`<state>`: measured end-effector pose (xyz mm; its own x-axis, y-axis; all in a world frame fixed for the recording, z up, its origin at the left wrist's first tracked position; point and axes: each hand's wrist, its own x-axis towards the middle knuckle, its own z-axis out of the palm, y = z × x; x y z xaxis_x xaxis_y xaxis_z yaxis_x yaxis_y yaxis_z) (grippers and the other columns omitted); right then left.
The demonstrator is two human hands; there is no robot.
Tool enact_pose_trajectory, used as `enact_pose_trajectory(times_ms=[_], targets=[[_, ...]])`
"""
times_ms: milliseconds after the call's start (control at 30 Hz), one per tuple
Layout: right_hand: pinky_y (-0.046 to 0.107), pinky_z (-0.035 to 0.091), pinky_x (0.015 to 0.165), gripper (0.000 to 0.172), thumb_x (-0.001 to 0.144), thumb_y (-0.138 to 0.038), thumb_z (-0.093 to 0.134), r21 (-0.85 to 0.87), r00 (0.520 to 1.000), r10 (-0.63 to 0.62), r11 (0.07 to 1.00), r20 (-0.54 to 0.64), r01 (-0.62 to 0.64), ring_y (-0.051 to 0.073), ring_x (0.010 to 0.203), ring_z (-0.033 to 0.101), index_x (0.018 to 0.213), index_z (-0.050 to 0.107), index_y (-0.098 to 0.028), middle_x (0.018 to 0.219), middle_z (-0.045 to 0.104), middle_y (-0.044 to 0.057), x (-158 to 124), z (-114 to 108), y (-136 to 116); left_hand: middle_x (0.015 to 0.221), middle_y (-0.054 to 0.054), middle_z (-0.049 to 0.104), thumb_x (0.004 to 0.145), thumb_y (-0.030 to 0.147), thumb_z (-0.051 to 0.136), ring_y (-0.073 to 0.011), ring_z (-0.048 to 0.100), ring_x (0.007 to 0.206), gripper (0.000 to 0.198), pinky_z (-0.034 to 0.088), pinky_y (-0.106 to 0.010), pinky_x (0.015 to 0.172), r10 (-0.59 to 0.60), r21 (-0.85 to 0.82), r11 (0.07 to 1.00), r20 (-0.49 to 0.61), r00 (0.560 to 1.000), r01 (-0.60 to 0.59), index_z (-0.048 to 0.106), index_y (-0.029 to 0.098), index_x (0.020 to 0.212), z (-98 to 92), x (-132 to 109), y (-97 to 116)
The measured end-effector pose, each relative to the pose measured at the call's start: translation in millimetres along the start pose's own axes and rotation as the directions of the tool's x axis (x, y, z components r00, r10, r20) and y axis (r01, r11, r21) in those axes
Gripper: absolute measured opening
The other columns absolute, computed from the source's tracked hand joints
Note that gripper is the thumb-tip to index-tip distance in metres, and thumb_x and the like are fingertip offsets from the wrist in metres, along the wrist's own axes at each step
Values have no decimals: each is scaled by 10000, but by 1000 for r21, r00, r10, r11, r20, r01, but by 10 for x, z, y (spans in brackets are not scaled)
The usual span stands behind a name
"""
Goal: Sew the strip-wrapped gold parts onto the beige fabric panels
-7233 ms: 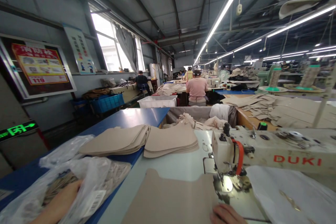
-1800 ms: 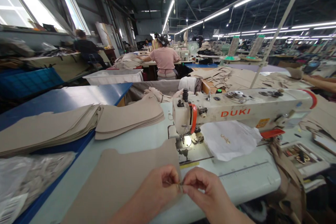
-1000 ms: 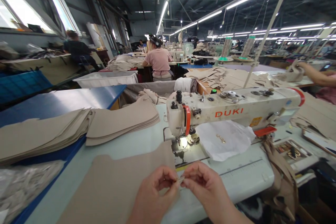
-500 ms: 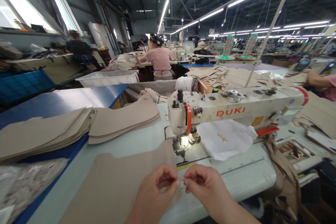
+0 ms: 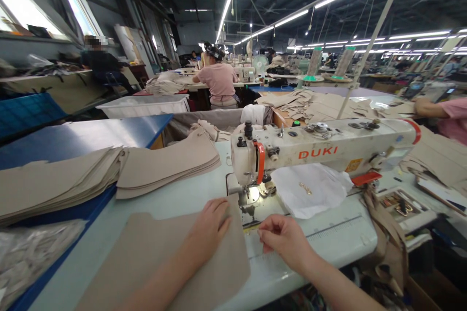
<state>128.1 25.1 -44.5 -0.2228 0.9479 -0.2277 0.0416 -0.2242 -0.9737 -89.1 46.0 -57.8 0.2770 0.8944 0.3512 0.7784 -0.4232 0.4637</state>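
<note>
My left hand (image 5: 209, 226) lies flat on a beige fabric panel (image 5: 229, 262), fingers stretched toward the sewing machine (image 5: 321, 141). My right hand (image 5: 282, 240) is pinched over the machine bed, a little right of the panel's edge. What its fingertips grip is too small and hidden to name. Just behind the panel's upper right corner is the lit needle area (image 5: 251, 194). On a white cloth (image 5: 321, 199) below the machine arm rest a few small gold metal pieces (image 5: 305, 188).
Stacks of beige panels (image 5: 168, 165) lie at the left, beside a plastic bag (image 5: 44, 248). A tray of small parts (image 5: 404, 204) sits at the right, near hanging fabric strips (image 5: 386, 248). A person in pink (image 5: 222, 80) sits ahead; another person's arm (image 5: 434, 108) shows at right.
My hands have parted from around a small gold-coloured piece. The left moved up and left, flattening onto the panel; the right stays pinched, slightly further right. The view shifted slightly.
</note>
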Motion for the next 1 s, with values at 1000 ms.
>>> enact_pose_trajectory(times_ms=[1000], targets=[[163, 466, 400, 251, 710, -23, 510, -473, 966, 212, 873, 148, -119, 110, 408, 606, 514, 536, -176, 465, 599, -42, 714, 279, -238, 747, -34, 634, 878, 75, 407, -167, 588, 728, 238, 531, -292, 674, 286, 183, 946, -95, 954, -266, 571, 176, 737, 159, 78, 206]])
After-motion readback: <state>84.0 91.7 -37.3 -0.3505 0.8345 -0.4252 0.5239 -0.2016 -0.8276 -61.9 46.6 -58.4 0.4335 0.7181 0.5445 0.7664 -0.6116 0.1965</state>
